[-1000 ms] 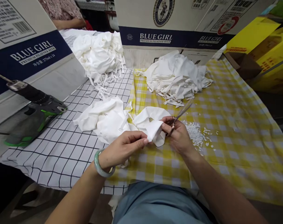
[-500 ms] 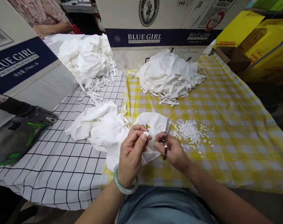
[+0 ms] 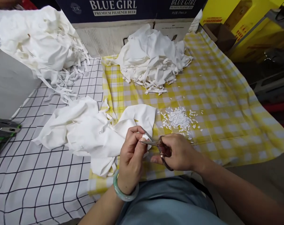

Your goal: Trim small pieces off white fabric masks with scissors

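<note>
My left hand (image 3: 132, 156), with a green bangle (image 3: 125, 190) at the wrist, pinches a small end of white fabric. My right hand (image 3: 179, 153) holds a pair of scissors (image 3: 162, 153) by its handles. The scissor blades are spread around the pinched white end, close to my left fingertips. White fabric pieces (image 3: 104, 128) lie crumpled under and left of my left hand. Right of them, a scatter of small white snippets (image 3: 179, 119) rests on the yellow checked cloth (image 3: 226, 103).
A heap of white fabric pieces with straps (image 3: 151, 56) sits before a Blue Girl carton (image 3: 97, 36). Another white heap (image 3: 41, 40) is at the far left. A power drill (image 3: 6, 128) lies at the left edge. Yellow boxes (image 3: 261, 37) stand at the back right.
My right hand has turned and brought the scissors to the white end in my left fingers, blades now spread around it. The view has shifted downward and to the right.
</note>
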Available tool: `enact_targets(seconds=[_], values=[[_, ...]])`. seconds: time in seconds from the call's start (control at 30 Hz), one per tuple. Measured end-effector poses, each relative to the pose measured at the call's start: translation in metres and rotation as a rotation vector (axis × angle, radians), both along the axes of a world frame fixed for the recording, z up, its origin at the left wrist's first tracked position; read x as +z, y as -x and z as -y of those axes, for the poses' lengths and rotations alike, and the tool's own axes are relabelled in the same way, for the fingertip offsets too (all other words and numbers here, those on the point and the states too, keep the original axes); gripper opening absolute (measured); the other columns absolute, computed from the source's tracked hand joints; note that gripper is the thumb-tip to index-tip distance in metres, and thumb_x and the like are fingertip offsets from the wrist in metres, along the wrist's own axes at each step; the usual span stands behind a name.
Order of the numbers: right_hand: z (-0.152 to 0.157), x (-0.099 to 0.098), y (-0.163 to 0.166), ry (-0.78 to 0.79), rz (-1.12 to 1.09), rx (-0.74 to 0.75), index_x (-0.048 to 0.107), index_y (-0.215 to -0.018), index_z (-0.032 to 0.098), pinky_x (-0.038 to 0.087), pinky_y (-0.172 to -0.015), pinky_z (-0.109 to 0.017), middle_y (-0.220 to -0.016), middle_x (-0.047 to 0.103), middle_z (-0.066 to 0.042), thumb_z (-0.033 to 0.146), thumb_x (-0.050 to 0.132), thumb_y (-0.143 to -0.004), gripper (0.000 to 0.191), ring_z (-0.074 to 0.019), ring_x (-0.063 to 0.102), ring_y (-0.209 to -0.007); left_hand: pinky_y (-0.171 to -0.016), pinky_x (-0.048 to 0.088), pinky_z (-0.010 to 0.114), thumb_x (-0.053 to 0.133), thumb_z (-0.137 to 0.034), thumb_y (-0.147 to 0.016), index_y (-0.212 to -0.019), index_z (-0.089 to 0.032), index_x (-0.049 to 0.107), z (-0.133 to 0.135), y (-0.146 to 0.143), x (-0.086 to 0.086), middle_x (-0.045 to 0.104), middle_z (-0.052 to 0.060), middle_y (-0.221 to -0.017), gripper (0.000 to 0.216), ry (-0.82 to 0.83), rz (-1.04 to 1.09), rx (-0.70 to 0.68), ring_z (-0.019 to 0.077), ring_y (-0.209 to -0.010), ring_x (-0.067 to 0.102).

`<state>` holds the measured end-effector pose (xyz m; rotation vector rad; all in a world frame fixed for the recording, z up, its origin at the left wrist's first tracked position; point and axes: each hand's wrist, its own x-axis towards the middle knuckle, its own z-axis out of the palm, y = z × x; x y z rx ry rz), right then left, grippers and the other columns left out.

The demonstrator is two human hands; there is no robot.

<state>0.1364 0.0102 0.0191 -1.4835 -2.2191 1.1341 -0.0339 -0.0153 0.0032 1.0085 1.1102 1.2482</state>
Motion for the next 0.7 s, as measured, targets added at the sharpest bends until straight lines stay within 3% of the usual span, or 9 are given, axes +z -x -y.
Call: enact_targets(seconds=[0.33, 0.7], values=[[0.0009, -0.0011, -0.0021, -0.016, 0.008, 0.008, 0.047, -0.056, 0.019, 0.027, -0.048, -0.022, -0.05, 0.047, 0.005, 0.057, 0.075, -0.07, 0.049, -0.0078, 0.037, -0.047, -0.065, 0.046, 0.027, 0.049, -0.03, -0.097, -0.082, -0.02, 0.06, 0.002, 0.0001, -0.0008, 0.047, 0.008, -0.106, 0.021, -0.033, -0.104, -0.013, 0.0186, -0.089, 0.051], [0.0015, 0.0002, -0.0002, -0.001, -0.011, -0.015, 0.049, -0.055, 0.018, 0.026, -0.047, -0.021, -0.049, 0.047, 0.005, 0.053, 0.076, -0.07, 0.046, -0.0071, 0.037, -0.046, -0.084, 0.047, 0.033, 0.047, -0.026, -0.098, -0.091, -0.023, 0.06, 0.0054, -0.001, -0.0037, 0.047, 0.007, -0.113, 0.015, -0.102, -0.163, -0.017, 0.0225, -0.109, 0.052]])
